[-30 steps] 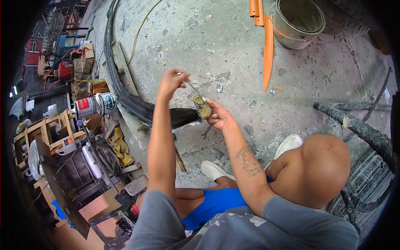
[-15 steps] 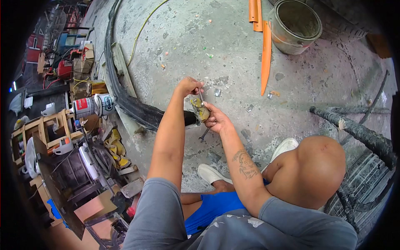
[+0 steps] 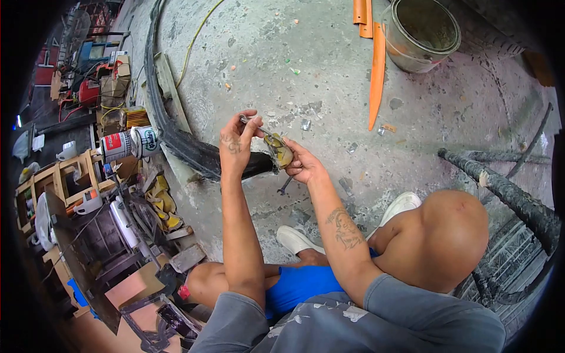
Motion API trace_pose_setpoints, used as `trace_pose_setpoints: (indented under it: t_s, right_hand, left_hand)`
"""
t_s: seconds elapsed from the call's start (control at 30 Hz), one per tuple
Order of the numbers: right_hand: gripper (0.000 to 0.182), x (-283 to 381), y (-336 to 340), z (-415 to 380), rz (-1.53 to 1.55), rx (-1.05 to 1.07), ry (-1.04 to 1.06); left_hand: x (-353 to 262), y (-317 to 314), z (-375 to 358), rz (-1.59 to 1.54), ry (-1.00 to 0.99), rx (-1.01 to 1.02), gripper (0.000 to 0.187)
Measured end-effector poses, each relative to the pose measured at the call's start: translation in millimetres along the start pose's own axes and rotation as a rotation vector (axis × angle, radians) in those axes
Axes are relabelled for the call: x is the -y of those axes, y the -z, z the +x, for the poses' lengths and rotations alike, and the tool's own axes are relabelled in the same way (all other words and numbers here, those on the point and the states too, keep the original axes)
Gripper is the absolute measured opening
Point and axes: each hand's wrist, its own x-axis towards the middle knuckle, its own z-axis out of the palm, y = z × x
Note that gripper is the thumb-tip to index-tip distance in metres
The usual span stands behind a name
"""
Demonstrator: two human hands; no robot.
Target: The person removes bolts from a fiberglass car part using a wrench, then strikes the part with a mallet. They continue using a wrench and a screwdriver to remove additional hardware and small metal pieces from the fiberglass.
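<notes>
My left hand (image 3: 236,144) pinches the end of a metal wrench (image 3: 256,129) between thumb and fingers. The wrench slants down to a worn yellow fitting (image 3: 281,154) at the end of a long black curved bar (image 3: 197,160). My right hand (image 3: 305,166) grips that yellow fitting from its right side. Below the right hand a second wrench (image 3: 284,187) sticks out with its open jaw towards me; its upper part is hidden behind the fitting and fingers.
Orange strips (image 3: 377,76) lie on the concrete floor beside a metal bucket (image 3: 425,35). A dark rough pole (image 3: 500,185) is at the right. Paint cans (image 3: 119,145), a wooden frame (image 3: 56,182) and clutter crowd the left. A yellow hose (image 3: 191,44) crosses the floor.
My left hand has swung left, turning its back towards me, and the wrench has rotated leftward with it. My right hand stays on the yellow fitting.
</notes>
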Motion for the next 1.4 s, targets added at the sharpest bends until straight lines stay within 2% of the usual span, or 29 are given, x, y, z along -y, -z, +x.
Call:
trace_pose_setpoints:
  t_s: [0.13, 0.2, 0.23, 0.3, 0.4, 0.47, 0.57, 0.6, 0.67, 0.7, 0.73, 0.8, 0.87, 0.93, 1.07, 1.17, 1.23, 1.27, 1.33, 1.4]
  right_hand:
    - [0.023, 0.7, 1.2, 2.7, -0.001, 0.014, -0.049]
    - [0.023, 3.6, 0.5, 2.0, -0.009, 0.002, -0.045]
    - [0.022, 3.1, 1.2, 2.5, -0.009, 0.009, -0.039]
    - [0.022, 3.1, 1.4, 1.3, -0.008, 0.011, -0.031]
    - [0.022, 0.8, 1.9, 0.4, -0.018, -0.019, -0.014]
    - [0.023, 1.3, 2.1, 1.3, -0.012, 0.000, -0.002]
    - [0.028, -2.9, 2.7, -0.6, -0.008, 0.052, 0.025]
    - [0.028, -3.7, 3.4, -0.1, -0.006, 0.054, 0.026]
    - [0.033, -4.0, 6.2, -1.3, 0.072, 0.136, -0.033]
    - [0.033, -2.9, 3.9, -3.3, 0.074, 0.135, -0.028]
    - [0.034, -2.2, 1.1, -4.7, 0.072, 0.112, -0.038]
    - [0.034, -1.9, -4.8, -6.8, 0.070, 0.091, -0.050]
    - [0.033, -3.5, -8.9, -6.1, -0.017, 0.043, 0.030]
    - [0.031, 1.0, -10.0, -4.3, -0.051, 0.028, 0.015]
    - [0.025, 0.6, -7.3, -3.4, -0.034, 0.041, -0.014]
    - [0.023, 0.5, -5.4, -4.9, -0.012, 0.032, 0.009]
    - [0.023, 0.7, -5.0, -4.3, 0.000, 0.040, 0.000]
    - [0.022, 1.6, -3.9, -3.6, 0.007, 0.047, -0.009]
    - [0.022, 1.0, -1.5, -1.8, 0.010, 0.045, -0.008]
    - [0.022, 1.4, -2.3, -1.6, 0.011, 0.047, -0.008]
  left_hand:
    - [25.6, -0.8, 55.0, 0.000, 0.046, 0.059, 0.035]
    - [50.6, -5.1, 89.5, 0.022, 0.238, 0.269, 0.035]
    - [64.5, -9.0, 102.5, 0.019, 0.234, 0.278, 0.035]
    - [88.4, -16.7, 119.4, -0.013, 0.520, 0.506, 0.033]
    - [104.5, -31.8, 121.1, -0.022, 0.615, 0.588, 0.031]
    - [103.8, -32.0, 120.7, 0.032, 0.612, 0.576, 0.030]
    - [93.5, -24.4, 113.0, 0.001, 0.332, 0.416, 0.029]
    - [81.2, -20.6, 105.6, 0.003, 0.332, 0.416, 0.029]
    - [57.2, -14.1, 85.6, 0.071, 0.041, 0.203, 0.028]
    - [50.5, -10.6, 76.6, 0.055, 0.023, 0.122, 0.029]
    - [43.8, -8.0, 67.5, 0.055, 0.022, 0.125, 0.029]
    - [34.1, -2.4, 50.1, 0.111, -0.010, -0.052, 0.030]
    - [27.7, -3.0, 35.7, 0.095, 0.009, -0.106, 0.031]
    - [18.9, -5.7, 24.6, 0.125, -0.098, -0.173, 0.032]
    - [-1.6, -8.5, 7.6, 0.049, -0.064, -0.183, 0.032]
    - [-12.1, -7.8, 6.1, 0.054, -0.032, -0.087, 0.033]
    - [-12.6, -1.6, 15.3, -0.028, 0.054, 0.060, 0.036]
    - [-12.1, 1.9, 19.8, -0.029, 0.052, 0.063, 0.036]
    - [-9.4, 12.8, 27.3, -0.116, 0.092, 0.262, 0.035]
    - [-6.3, 22.9, 30.9, -0.160, 0.155, 0.309, 0.036]
